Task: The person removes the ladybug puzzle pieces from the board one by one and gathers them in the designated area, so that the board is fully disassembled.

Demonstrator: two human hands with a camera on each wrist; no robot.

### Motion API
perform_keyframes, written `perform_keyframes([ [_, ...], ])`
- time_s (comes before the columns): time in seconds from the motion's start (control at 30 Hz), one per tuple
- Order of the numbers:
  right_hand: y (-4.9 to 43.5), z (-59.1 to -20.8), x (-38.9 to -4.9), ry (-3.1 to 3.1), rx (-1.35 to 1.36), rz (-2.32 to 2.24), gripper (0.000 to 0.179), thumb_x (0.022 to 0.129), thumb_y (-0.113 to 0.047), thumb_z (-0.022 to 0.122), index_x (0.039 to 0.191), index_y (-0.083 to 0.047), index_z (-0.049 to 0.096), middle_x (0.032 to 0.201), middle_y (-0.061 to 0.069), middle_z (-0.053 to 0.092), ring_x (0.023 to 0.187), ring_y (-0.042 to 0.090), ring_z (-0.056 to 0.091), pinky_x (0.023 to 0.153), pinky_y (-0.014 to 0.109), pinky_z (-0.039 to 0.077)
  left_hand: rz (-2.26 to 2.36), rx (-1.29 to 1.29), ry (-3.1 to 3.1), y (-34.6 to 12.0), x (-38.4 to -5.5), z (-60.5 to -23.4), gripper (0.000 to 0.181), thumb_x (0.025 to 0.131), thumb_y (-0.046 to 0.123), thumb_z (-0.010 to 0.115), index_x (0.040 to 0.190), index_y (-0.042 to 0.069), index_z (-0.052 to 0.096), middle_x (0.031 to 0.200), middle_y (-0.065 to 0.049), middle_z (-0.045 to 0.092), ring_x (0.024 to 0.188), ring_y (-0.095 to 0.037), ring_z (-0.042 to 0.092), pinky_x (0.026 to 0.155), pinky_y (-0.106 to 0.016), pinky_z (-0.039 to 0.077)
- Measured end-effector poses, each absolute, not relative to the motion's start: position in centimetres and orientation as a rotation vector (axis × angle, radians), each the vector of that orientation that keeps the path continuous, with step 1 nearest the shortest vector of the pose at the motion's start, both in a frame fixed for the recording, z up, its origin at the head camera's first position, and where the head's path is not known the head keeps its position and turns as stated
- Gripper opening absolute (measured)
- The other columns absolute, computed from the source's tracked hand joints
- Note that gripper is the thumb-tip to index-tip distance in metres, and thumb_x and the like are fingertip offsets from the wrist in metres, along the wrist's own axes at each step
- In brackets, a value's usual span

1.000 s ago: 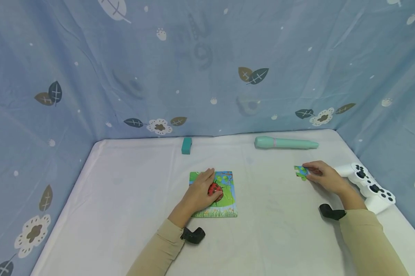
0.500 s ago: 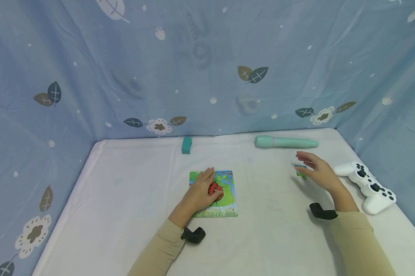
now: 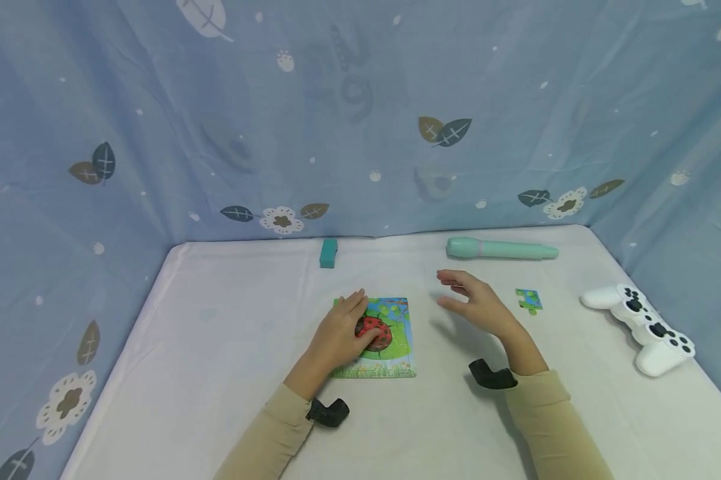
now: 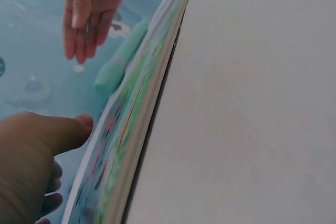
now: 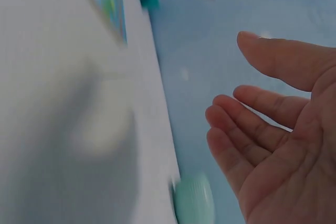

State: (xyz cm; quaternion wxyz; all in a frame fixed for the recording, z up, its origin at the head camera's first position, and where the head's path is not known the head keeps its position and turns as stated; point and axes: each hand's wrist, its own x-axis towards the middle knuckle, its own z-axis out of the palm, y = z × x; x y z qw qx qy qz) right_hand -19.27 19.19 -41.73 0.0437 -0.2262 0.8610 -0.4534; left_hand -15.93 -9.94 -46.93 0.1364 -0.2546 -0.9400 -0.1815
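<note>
A square ladybug jigsaw puzzle (image 3: 390, 363) lies at the middle of the white table in the head view. My left hand (image 3: 338, 331) is over its left part, fingers extended and thumb across the ladybug, hiding that side. The left wrist view shows the thumb (image 4: 65, 135) beside the puzzle's edge. My right hand (image 3: 477, 303) hangs in the air right of the puzzle, its fingers apart and holding nothing; the right wrist view shows its bare palm (image 5: 286, 171). Right of that hand, a loose puzzle piece (image 3: 529, 301) in blue and green lies on the table.
A mint-green microphone-shaped thing (image 3: 501, 249) lies along the back right. Nearby at the right edge is a white game controller (image 3: 639, 328). A small teal block (image 3: 328, 254) stands at the back, before the blue curtain (image 3: 372, 120).
My right hand has let go of the puzzle piece, leaving it on the table, and has moved left toward the puzzle. The left hand has shifted slightly left, uncovering more of the ladybug.
</note>
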Motion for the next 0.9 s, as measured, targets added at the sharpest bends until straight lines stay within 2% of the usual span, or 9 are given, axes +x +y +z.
perform_keyframes([
  [0.17,15.6,-42.1,-19.0,2.553,-0.780,-1.384,0.053,0.090,-0.013,0.065,0.136,0.004,0.044,0.136,0.024,0.049,0.125,0.036,0.049,0.106,0.048,0.041,-0.655,-0.706,-2.724,-10.7,-15.9,-47.7,0.061,0.088,0.037,0.066,0.133,-0.001,0.052,0.142,-0.015,0.047,0.134,-0.028,0.043,0.113,-0.039,0.034],
  [0.3,13.5,-42.6,-18.7,2.512,-0.782,-1.361,0.055,0.090,-0.015,0.065,0.137,0.005,0.043,0.136,0.023,0.050,0.123,0.037,0.050,0.104,0.050,0.042,-0.759,-0.729,-2.714,-10.7,-15.9,-48.0,0.060,0.090,0.035,0.064,0.135,-0.001,0.050,0.144,-0.013,0.046,0.136,-0.027,0.040,0.114,-0.040,0.033],
  [0.67,10.0,-44.9,-17.8,2.725,-0.740,-1.060,0.049,0.088,-0.018,0.068,0.129,0.002,0.052,0.127,0.016,0.056,0.118,0.031,0.054,0.101,0.046,0.046,-0.744,-0.749,-2.761,-11.8,-16.0,-48.2,0.060,0.090,0.036,0.063,0.135,-0.001,0.050,0.143,-0.014,0.047,0.136,-0.027,0.040,0.114,-0.039,0.031],
  [0.9,8.8,-46.0,-17.8,2.803,-0.789,-1.056,0.045,0.087,-0.017,0.070,0.125,0.002,0.056,0.119,0.015,0.056,0.111,0.028,0.053,0.096,0.043,0.048,-0.804,-0.710,-2.767,-12.2,-15.7,-48.2,0.061,0.090,0.035,0.064,0.135,-0.002,0.050,0.144,-0.014,0.046,0.137,-0.028,0.038,0.114,-0.041,0.032],
])
